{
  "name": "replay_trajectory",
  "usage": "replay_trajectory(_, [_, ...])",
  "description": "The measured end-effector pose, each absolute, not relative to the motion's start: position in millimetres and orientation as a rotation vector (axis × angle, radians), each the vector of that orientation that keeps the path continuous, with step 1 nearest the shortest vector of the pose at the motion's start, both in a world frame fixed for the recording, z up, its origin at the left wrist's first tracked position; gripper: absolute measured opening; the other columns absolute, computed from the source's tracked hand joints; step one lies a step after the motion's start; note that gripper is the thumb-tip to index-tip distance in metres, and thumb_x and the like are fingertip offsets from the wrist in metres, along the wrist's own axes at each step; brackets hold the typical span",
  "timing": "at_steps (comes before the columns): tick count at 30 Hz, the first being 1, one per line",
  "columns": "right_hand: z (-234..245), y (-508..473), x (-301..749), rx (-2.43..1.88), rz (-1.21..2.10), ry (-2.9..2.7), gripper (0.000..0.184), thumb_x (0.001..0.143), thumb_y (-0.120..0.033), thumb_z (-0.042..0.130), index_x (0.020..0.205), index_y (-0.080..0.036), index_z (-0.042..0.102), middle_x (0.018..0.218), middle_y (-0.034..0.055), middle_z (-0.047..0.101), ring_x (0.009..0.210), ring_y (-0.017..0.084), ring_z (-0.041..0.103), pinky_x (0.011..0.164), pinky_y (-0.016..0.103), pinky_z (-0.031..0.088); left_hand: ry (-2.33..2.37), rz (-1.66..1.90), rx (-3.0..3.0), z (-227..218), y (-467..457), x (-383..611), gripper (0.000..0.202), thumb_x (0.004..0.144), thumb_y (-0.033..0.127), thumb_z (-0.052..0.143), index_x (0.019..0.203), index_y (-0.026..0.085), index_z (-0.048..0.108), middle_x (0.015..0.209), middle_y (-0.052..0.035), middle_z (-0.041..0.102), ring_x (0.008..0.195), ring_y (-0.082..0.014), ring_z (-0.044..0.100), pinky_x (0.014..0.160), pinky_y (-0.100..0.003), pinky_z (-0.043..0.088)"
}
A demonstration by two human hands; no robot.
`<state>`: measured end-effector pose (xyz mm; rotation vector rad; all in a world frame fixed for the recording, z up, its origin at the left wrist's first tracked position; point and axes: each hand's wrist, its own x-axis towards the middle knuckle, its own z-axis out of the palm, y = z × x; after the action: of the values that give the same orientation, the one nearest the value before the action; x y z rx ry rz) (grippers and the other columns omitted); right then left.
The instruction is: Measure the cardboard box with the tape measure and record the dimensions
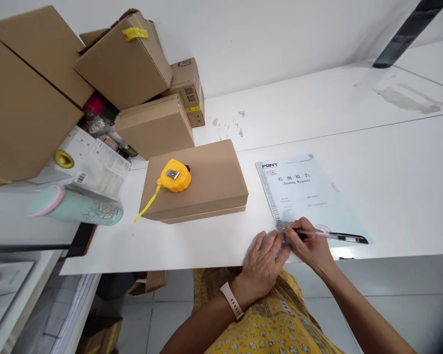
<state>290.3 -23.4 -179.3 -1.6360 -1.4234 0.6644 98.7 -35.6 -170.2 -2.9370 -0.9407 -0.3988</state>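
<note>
A printed report sheet (304, 194) lies on the white table (391, 187) near its front edge. A clear ruler (271, 196) runs along the sheet's left side. My left hand (264, 260) rests flat with fingers stretched out, pressing on the ruler's near end. My right hand (310, 243) is closed round a pen (332, 236), its tip at the ruler's lower end. A yellow tape measure (174, 176) sits on a flat cardboard box (203, 184) to the left, apart from both hands.
Several stacked cardboard boxes (125, 59) fill the back left. A white product box (84, 162) and a lying mint-green bottle (77, 206) sit at the left. A dark post (409, 29) rises at the back right. The table's front edge runs just before my hands.
</note>
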Motion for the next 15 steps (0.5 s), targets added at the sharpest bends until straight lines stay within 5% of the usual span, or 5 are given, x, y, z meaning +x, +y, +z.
replay_trajectory(15, [-177.5, -23.7, 289.9, -1.632, 0.663, -1.434, 0.041, 0.098, -0.058, 0.057, 0.075, -0.025, 0.054, 0.06, -0.0006, 0.057, 0.052, 0.015, 0.05, 0.048, 0.028, 0.04, -0.951, -0.419, -2.952, -169.7, -35.6, 98.8, 0.043, 0.107, 0.019, 0.041, 0.148, 0.014, 0.053, 0.154, -0.0103, 0.056, 0.147, -0.0266, 0.045, 0.126, -0.045, 0.03])
